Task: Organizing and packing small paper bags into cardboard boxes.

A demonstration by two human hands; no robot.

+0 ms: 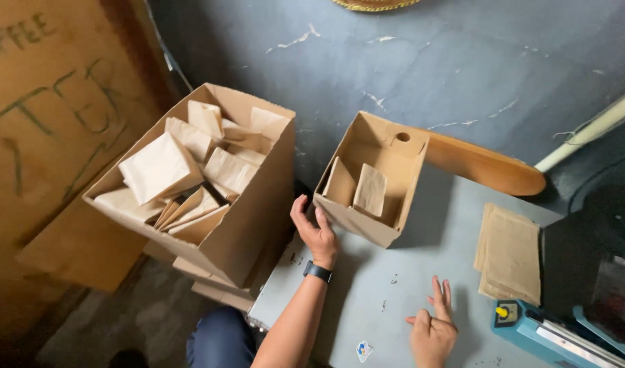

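Left fingers point(307, 208) curled against the near corner of the small box point(371, 178), thumb and fingertips pressed to its cardboard wall, steadying rather than lifting. Inside, just beyond those fingers, two brown paper packets point(370, 191) standing upright. Right fingers point(440, 294) spread and empty, hovering low over the grey worktop point(367, 286). Best to keep the hold low on the corner so the box slides flat and stays level. Left of the fingers, touching close, a large box point(210, 184) heaped with more packets, leaving little room on that side. Right of the right hand point(432, 327), a flat stack of bags point(510, 253), then a blue sealing machine point(551, 334); open worktop between the hands.
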